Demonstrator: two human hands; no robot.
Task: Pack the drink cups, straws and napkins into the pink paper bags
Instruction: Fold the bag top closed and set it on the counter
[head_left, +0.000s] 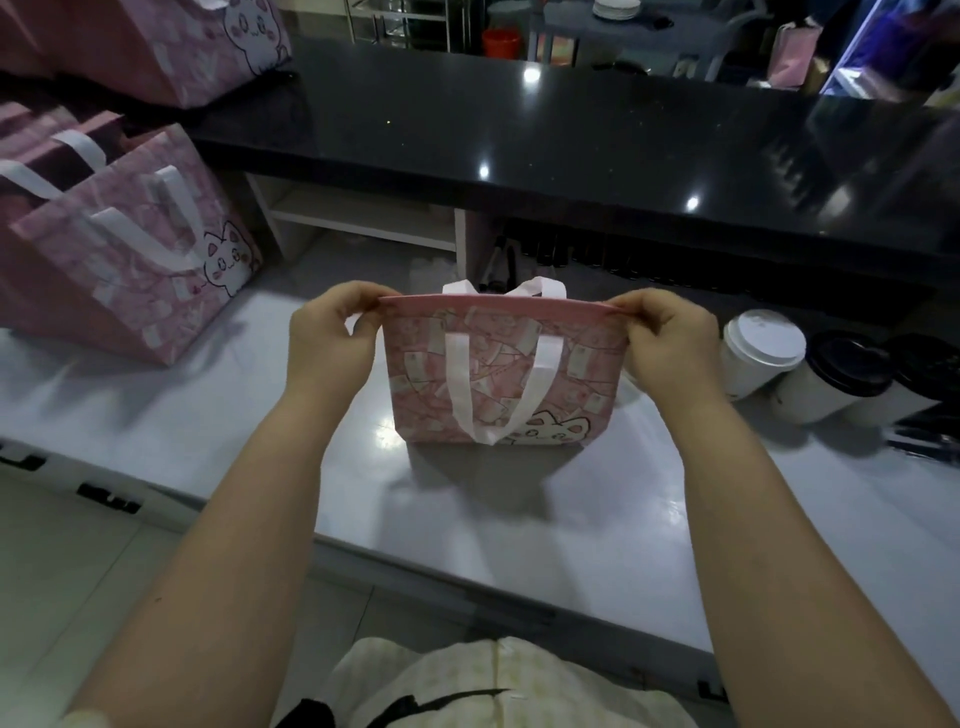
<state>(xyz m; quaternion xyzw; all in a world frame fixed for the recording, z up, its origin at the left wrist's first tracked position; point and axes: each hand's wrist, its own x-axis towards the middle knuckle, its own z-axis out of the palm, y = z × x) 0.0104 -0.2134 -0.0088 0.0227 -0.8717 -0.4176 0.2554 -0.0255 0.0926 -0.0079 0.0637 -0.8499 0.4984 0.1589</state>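
Left grip (332, 338): we pinch the upper left corner of the small pink paper bag (566, 384), thumb on the near face and fingers curled over the rim.
Right grip (670, 343): we pinch the upper right corner of the same bag in the same way.
Bag position: it stands upright on the pale worktop (208, 405), straight ahead of us and between our two hands, with its printed cat face low on the near side.
Bag mouth: the rim shows as one thin pink line stretched between our hands, so we cannot see inside.
Handles: the near white handle (462, 384) hangs down over the front face, and the far white handle (540, 287) rises just behind the rim.
Cups: a white-lidded paper cup (761, 358) sits just right of our right hand, with two black-lidded cups (841, 379) close beside it further right.
Other bags: larger pink cat-print bags (130, 270) stand at the worktop's left, well apart from ours.
Behind: a glossy upper black worktop (571, 130) runs across the far side.
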